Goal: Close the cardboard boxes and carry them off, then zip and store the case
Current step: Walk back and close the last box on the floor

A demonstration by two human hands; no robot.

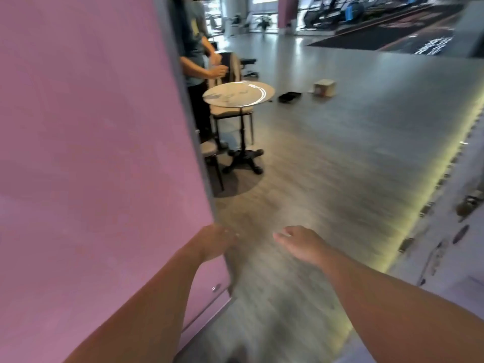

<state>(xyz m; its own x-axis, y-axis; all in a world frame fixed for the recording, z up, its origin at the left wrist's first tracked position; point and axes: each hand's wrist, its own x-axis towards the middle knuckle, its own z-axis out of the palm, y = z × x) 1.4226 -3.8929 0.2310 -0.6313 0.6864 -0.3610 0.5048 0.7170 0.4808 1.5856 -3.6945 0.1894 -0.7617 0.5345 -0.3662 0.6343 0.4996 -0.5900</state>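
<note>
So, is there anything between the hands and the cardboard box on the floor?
Nothing visible: open floor runs from both empty hands, left and right, to the cardboard box. The round table stands left of that path.

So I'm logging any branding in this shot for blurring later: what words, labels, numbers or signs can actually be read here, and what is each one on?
None can be read.
White markings on the dark floor mat: large characters, too blurred and cut off to read.
Reddish print on the same mat, further back: illegible.
Marks on the round table top: glare and blur, unreadable.
Cardboard box on the floor: a reddish patch on its side, too small to tell.
</note>
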